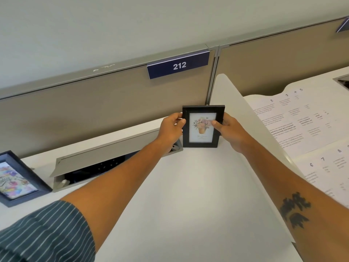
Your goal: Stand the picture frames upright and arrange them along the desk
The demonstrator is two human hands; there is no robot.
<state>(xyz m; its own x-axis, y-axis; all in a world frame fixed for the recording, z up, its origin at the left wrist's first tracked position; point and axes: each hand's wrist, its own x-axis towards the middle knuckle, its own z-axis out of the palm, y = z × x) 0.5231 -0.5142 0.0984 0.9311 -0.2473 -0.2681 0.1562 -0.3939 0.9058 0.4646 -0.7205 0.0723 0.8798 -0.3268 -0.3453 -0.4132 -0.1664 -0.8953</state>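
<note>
A small black picture frame (200, 137) with a flower-pot print stands upright on the white desk (188, 186), near the back right corner. My left hand (171, 129) grips its left edge and my right hand (229, 130) grips its right edge, the right thumb lying across the glass. A second frame (18, 178), dark blue with a colourful print, leans upright at the far left edge of the view, partly cut off.
An open grey cable tray (105, 159) runs along the back of the desk just left of the black frame. A beige partition with a blue "212" sign (178, 65) stands behind. A white divider (245, 118) and printed sheets (294, 120) lie to the right.
</note>
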